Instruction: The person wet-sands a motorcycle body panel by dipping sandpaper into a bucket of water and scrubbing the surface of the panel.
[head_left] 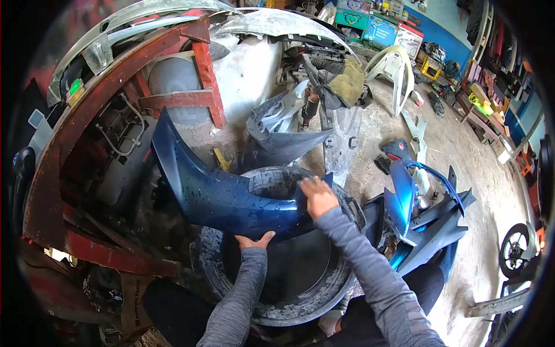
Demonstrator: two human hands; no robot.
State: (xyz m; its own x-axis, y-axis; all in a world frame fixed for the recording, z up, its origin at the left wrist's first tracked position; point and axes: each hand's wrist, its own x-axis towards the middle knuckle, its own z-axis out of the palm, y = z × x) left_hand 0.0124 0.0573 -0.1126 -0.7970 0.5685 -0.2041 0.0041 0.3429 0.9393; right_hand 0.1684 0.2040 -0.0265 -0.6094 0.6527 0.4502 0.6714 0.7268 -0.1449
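Note:
A dark blue motorcycle body panel (pixel 225 199), wet with droplets, lies tilted across the top of a round black tub (pixel 277 315) with a worn, grey-smeared rim. My left hand (pixel 254 238) grips the panel's lower edge, thumb spread along it and fingers hidden underneath. At the panel's right end, my right hand (pixel 318 198) presses on the surface with its fingers bent together. Whatever may be under those fingers is hidden. Inside the tub is dark liquid (pixel 295 266), partly covered by the panel.
A rusty red metal frame (pixel 110 63) curves along the left. Grey plastic panels (pixel 283 147) lie beyond the tub. Bright blue fairing parts (pixel 404 196) rest on the floor at right. Farther back stands a white fairing piece (pixel 393 69); a wheel (pixel 514 250) is at far right.

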